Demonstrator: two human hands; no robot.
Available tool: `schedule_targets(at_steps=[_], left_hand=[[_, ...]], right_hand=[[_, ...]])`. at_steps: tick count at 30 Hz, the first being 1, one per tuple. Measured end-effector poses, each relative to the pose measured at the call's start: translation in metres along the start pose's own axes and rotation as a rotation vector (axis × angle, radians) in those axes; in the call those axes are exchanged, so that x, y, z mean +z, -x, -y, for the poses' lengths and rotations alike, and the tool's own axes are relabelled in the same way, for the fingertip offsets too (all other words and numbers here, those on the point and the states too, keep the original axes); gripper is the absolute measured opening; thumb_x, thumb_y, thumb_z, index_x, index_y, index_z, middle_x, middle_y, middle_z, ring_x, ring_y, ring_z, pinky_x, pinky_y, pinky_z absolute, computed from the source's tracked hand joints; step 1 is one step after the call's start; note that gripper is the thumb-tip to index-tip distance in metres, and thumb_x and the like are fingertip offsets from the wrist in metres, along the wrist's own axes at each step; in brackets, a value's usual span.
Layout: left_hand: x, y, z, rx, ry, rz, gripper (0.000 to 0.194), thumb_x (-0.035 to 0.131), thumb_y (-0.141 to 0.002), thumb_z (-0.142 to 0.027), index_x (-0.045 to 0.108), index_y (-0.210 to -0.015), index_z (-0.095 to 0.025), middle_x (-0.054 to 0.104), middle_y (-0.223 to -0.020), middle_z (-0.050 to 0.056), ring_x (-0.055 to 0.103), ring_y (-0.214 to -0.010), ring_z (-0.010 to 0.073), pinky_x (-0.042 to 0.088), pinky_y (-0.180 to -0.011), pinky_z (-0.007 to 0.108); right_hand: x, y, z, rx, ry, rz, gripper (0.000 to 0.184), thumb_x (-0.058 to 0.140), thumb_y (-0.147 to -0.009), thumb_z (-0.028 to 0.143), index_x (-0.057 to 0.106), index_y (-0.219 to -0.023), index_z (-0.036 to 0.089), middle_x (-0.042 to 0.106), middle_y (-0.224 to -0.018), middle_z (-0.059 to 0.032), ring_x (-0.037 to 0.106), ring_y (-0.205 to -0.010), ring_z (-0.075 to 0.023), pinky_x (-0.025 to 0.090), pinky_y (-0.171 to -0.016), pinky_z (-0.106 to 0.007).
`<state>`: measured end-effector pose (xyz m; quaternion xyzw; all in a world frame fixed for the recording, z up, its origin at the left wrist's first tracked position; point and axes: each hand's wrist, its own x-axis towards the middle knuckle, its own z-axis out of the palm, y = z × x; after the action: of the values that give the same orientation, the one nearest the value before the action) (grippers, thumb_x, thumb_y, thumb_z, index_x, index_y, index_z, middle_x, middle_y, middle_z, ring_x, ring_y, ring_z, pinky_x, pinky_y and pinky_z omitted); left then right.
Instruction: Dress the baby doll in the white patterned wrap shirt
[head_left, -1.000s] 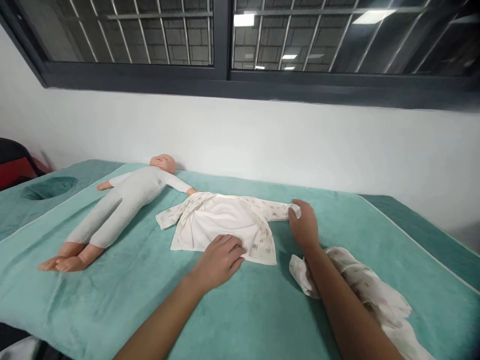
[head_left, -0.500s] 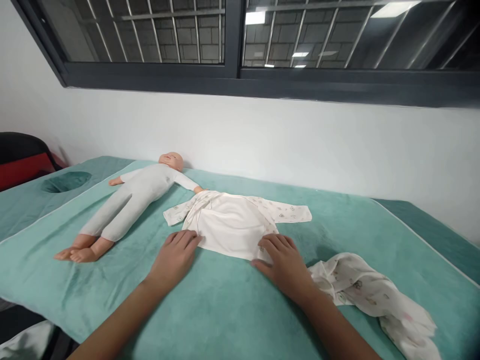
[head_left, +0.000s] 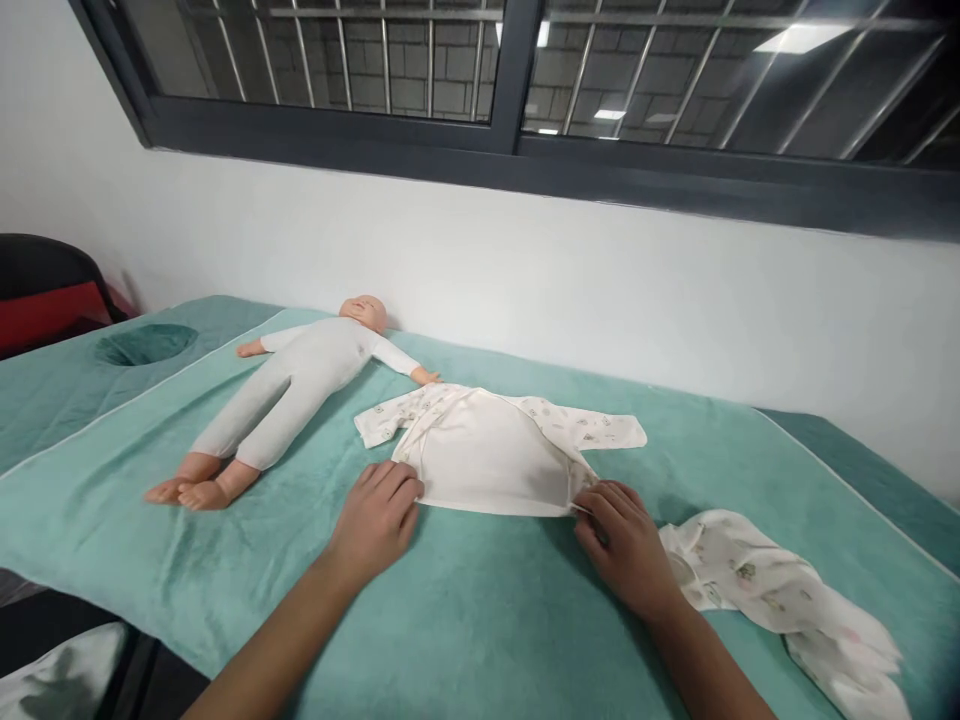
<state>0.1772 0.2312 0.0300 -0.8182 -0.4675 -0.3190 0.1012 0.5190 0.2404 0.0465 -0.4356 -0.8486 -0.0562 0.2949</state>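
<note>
A white baby shirt (head_left: 495, 455) with small prints on its sleeves lies spread on the green bed cover, its front laid open. My left hand (head_left: 382, 510) is closed on the shirt's lower left corner. At the lower right corner, my right hand (head_left: 626, 540) pinches the hem, which is pulled fairly straight between both hands. A baby doll (head_left: 315, 360) in a pale bodysuit lies on its back to the left, one of its hands close to the shirt's left shoulder.
Crumpled printed baby clothing (head_left: 780, 580) lies at right, beside my right forearm. The green bed (head_left: 480, 630) meets a white wall under a barred window (head_left: 360, 60). A hole (head_left: 146, 344) opens in the bed's far left end, near a black and red chair (head_left: 49, 300).
My right hand has moved outward with the shirt's right corner, and the hem is now straighter and wider. My left hand stays at the left corner. The view has shifted slightly.
</note>
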Motion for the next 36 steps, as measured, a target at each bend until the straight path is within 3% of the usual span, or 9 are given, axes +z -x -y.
schedule_targets(at_steps=[10, 12, 15, 17, 19, 22, 28, 32, 36], left_hand=[[-0.005, 0.004, -0.001, -0.01, 0.275, 0.012, 0.019, 0.045, -0.082, -0.009, 0.06, -0.088, -0.02, 0.064, -0.085, 0.004, 0.056, -0.081, 0.0188, 0.043, -0.074, 0.034], [-0.006, 0.002, 0.008, -0.168, 0.338, -0.11, 0.017, 0.045, -0.089, -0.017, 0.061, -0.09, -0.02, 0.064, -0.093, 0.005, 0.059, -0.09, 0.019, 0.046, -0.08, 0.032], [-0.007, -0.008, 0.038, -0.606, 0.231, -0.285, 0.024, 0.046, -0.091, -0.035, 0.062, -0.097, -0.019, 0.061, -0.107, 0.01, 0.06, -0.094, 0.0213, 0.048, -0.083, 0.034], [-0.007, -0.016, 0.062, -0.866, 0.145, -0.243, 0.038, 0.048, -0.088, -0.048, 0.061, -0.108, -0.018, 0.062, -0.109, 0.012, 0.062, -0.089, 0.0236, 0.048, -0.079, 0.036], [-0.006, -0.024, 0.082, -0.988, 0.128, -0.081, 0.047, 0.049, -0.085, -0.055, 0.06, -0.113, -0.018, 0.067, -0.101, 0.011, 0.064, -0.086, 0.0262, 0.047, -0.074, 0.036], [-0.003, -0.032, 0.099, -0.98, 0.155, 0.084, 0.038, 0.054, -0.081, -0.05, 0.064, -0.107, -0.024, 0.07, -0.087, 0.005, 0.064, -0.083, 0.0264, 0.045, -0.07, 0.033], [0.008, -0.042, 0.116, -0.904, 0.408, -0.239, 0.027, 0.051, -0.08, -0.033, 0.067, -0.097, -0.018, 0.071, -0.089, 0.005, 0.064, -0.083, 0.0213, 0.048, -0.077, 0.031], [0.015, -0.047, 0.128, -0.819, 0.351, -0.357, 0.027, 0.046, -0.083, -0.027, 0.067, -0.096, -0.016, 0.07, -0.095, 0.008, 0.063, -0.09, 0.0224, 0.049, -0.086, 0.036], [0.024, -0.049, 0.137, -0.713, 0.184, -0.389, 0.033, 0.04, -0.083, -0.017, 0.07, -0.097, -0.014, 0.069, -0.101, 0.011, 0.062, -0.099, 0.0246, 0.047, -0.094, 0.039]], right_hand=[[-0.004, -0.003, 0.009, -0.029, -0.052, 0.093, 0.012, 0.047, -0.089, 0.014, 0.056, -0.081, 0.019, 0.058, -0.073, -0.0013, 0.054, -0.074, -0.0178, 0.04, -0.077, -0.035], [-0.006, -0.001, 0.01, -0.017, -0.087, 0.087, 0.01, 0.049, -0.09, 0.017, 0.058, -0.086, 0.02, 0.062, -0.077, -0.0016, 0.056, -0.075, -0.0176, 0.041, -0.077, -0.035], [-0.006, 0.003, 0.01, 0.001, -0.094, 0.016, 0.009, 0.051, -0.092, 0.019, 0.06, -0.091, 0.02, 0.065, -0.083, -0.0033, 0.059, -0.079, -0.0185, 0.043, -0.078, -0.034], [-0.005, 0.003, 0.013, 0.008, -0.049, -0.052, 0.01, 0.051, -0.093, 0.019, 0.06, -0.09, 0.02, 0.066, -0.084, -0.0045, 0.06, -0.081, -0.0196, 0.044, -0.078, -0.034], [-0.001, -0.003, 0.021, 0.025, -0.018, -0.071, 0.012, 0.05, -0.093, 0.02, 0.061, -0.089, 0.019, 0.067, -0.084, -0.0053, 0.061, -0.082, -0.02, 0.044, -0.079, -0.034], [0.012, -0.025, 0.045, 0.077, 0.0, 0.083, 0.017, 0.047, -0.094, 0.022, 0.063, -0.1, 0.02, 0.069, -0.099, -0.0069, 0.062, -0.094, -0.0218, 0.045, -0.085, -0.036], [0.077, -0.104, 0.087, 0.059, -0.025, 0.437, 0.048, 0.045, -0.094, 0.031, 0.047, -0.138, 0.01, 0.051, -0.141, -0.0129, 0.043, -0.131, -0.0247, 0.032, -0.109, -0.038], [0.125, -0.152, 0.086, 0.113, 0.052, 0.4, 0.041, 0.039, -0.097, 0.029, 0.052, -0.133, 0.013, 0.056, -0.134, -0.0132, 0.046, -0.127, -0.0227, 0.032, -0.108, -0.037], [0.147, -0.169, 0.079, 0.164, 0.102, 0.363, 0.041, 0.036, -0.096, 0.024, 0.052, -0.132, 0.01, 0.059, -0.127, -0.0162, 0.047, -0.124, -0.0245, 0.029, -0.108, -0.04]])
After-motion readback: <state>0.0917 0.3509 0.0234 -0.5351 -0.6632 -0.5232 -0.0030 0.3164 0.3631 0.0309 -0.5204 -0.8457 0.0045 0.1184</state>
